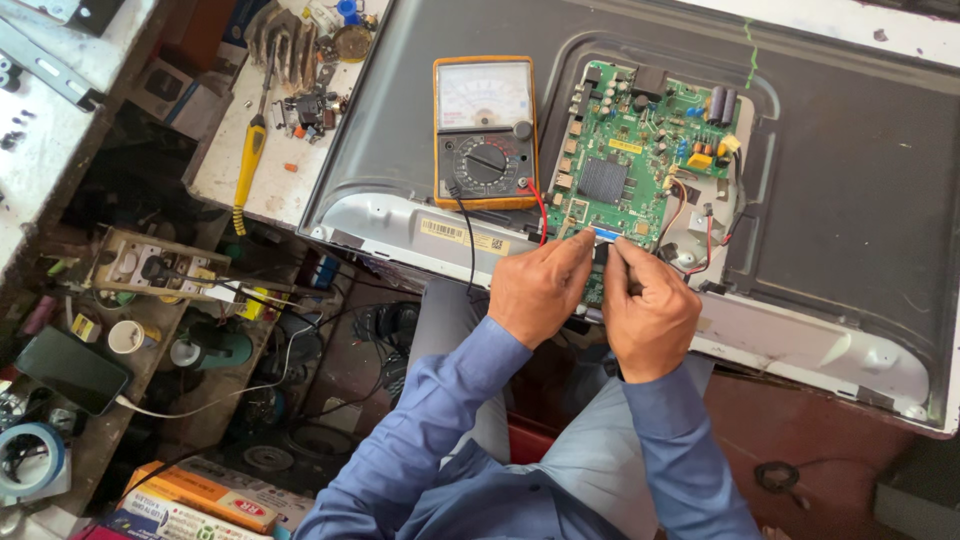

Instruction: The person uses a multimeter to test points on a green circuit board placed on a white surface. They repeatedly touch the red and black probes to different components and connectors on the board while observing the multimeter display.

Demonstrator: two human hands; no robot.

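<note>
Both hands are working at the lower edge of the green circuit board (640,150), which is lying in the back of a television panel (840,170). The left hand (538,288) and right hand (648,315) are each pinching the flat ribbon cable (604,236) by its connector. The cable is judged thin, limp and easily creased; gripping near the stiffened end appears safest. A meter (485,130) is resting beside the board.

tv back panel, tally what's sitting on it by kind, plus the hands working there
green circuit board: 1
analog multimeter, orange case: 1
hands at the board's lower edge: 2, left hand and right hand
Total: 4, all on or over the grey TV back panel
</note>
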